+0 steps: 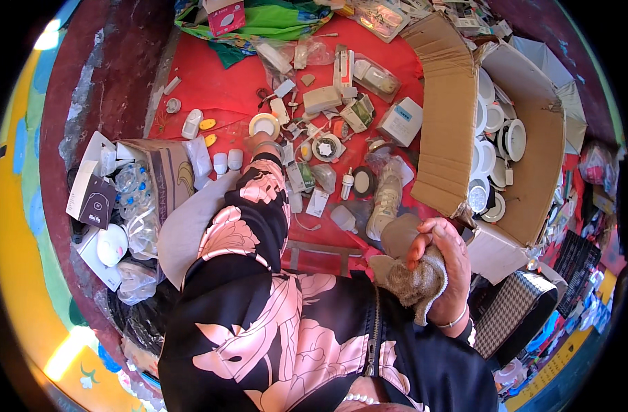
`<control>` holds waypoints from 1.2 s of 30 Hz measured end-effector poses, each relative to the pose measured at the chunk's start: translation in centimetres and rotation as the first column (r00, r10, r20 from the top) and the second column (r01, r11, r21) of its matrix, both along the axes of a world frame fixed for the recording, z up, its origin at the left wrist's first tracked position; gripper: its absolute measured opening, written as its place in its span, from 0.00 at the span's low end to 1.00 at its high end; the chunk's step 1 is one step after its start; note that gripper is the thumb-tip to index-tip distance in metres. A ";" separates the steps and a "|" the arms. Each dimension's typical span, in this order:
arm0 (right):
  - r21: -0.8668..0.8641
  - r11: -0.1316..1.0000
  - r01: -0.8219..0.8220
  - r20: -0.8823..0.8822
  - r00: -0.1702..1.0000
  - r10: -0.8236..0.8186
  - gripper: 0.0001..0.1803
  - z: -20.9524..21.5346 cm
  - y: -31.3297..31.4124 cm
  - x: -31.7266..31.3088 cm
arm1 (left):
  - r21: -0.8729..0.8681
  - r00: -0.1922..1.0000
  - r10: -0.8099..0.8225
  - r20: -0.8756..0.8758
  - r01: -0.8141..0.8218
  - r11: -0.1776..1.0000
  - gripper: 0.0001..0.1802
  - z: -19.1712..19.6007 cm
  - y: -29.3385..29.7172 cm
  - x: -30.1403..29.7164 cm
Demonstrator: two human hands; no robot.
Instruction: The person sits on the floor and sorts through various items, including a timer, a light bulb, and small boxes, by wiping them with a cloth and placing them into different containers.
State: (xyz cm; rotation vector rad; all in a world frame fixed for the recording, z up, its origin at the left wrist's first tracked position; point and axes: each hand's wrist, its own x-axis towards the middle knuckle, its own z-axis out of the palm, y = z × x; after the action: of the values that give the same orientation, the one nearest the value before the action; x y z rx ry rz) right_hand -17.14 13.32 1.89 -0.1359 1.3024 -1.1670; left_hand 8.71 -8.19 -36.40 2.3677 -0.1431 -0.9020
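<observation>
My left arm, in a black sleeve with pink flowers, stretches out to the middle of the red sheet. At its end my left hand (266, 145) is at the near edge of a round downlight (264, 124) with a white centre and pale gold rim; it seems to grip it, though most fingers are hidden. Close to my body on the right, my right hand (453, 264) is closed around a crumpled beige-brown rag (418, 280), thumb and fingers bent over it. White bulbs (228, 161) stand just left of my left wrist, and another round light (327, 147) lies to its right.
A large open cardboard box (448, 103) at the right holds several white round lights (513, 141). At the left, another box (173, 172) holds plastic-wrapped items. Small boxes, bulbs and fittings are strewn over the red sheet (218, 86). A green cloth (273, 24) lies at the back.
</observation>
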 end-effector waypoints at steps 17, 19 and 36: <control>0.089 0.996 0.023 0.059 0.998 -0.028 0.11 -0.9 -0.2 -1.4 | 0.342 -0.242 -0.939 0.243 0.928 -0.150 0.48 -1.6 -7.0 -10.9; 0.124 0.992 0.027 0.005 1.000 -0.028 0.11 -1.0 -0.2 -1.3 | 0.350 -0.269 -0.941 0.205 0.918 -0.186 0.46 -1.2 -7.3 -11.3; 0.074 0.997 0.010 0.111 0.994 -0.018 0.11 -0.6 -0.6 -0.8 | -0.515 0.226 -0.522 -0.823 0.092 0.852 0.27 -1.8 -5.7 -4.4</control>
State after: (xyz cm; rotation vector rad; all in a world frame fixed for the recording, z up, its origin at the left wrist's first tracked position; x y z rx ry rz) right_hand -17.89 12.72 1.24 -0.0077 1.2473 -1.1212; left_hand 4.33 -13.89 -38.21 1.0689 -0.2778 -2.1546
